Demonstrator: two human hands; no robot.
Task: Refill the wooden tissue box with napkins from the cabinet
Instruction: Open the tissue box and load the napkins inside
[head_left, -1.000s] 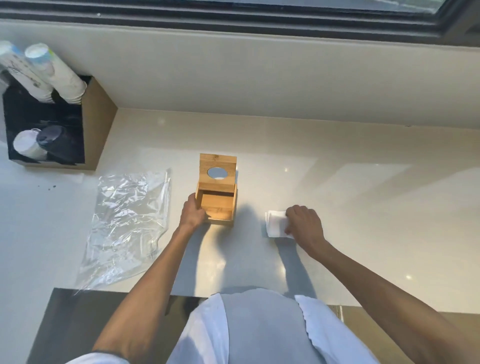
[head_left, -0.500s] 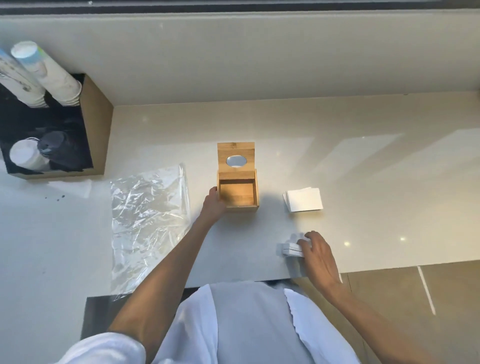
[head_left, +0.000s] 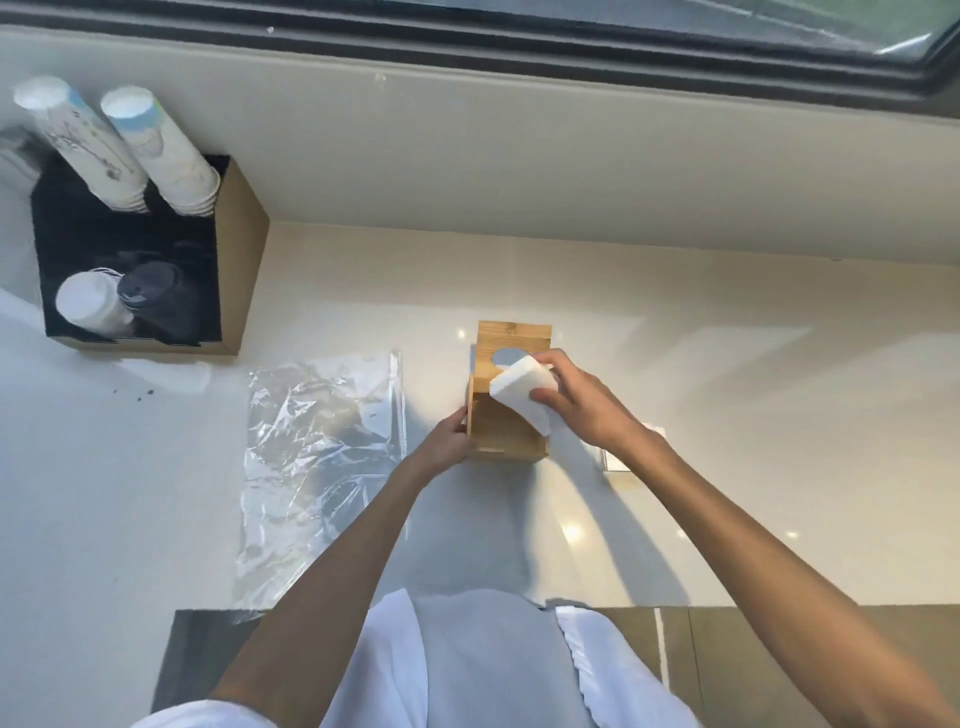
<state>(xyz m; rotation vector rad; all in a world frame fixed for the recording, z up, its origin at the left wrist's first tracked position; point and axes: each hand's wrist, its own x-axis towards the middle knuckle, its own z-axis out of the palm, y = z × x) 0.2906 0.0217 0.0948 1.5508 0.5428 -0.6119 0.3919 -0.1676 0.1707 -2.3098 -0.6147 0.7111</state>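
One pale table (head_left: 727, 467) fills most of the frame, with one window (head_left: 675, 31) along the top edge. At upper left stands one cup holder (head_left: 239, 260), brown-sided and black-faced, with two stacks of paper cups (head_left: 156, 150) slanting out of its top and two stacks of lids, one white (head_left: 85, 304) and one black (head_left: 150, 291), in its lower part. One clear plastic wrapper (head_left: 317, 462) lies flat at centre left, just left of the box. One wooden box (head_left: 506, 431) sits at centre, its lid (head_left: 514, 338) with an oval hole raised upright at the far side, the inside open toward the camera. One stack of white napkins (head_left: 519, 392) is held tilted over the box opening; a second stack (head_left: 618, 462) lies on the table just right of the box, mostly hidden behind the forearm. Two bare arms reach in from the bottom edge. The left hand (head_left: 447, 441) grips the box's left wall, fingers curled against it. The right hand (head_left: 576, 405) pinches the napkins between thumb and fingers above the box.
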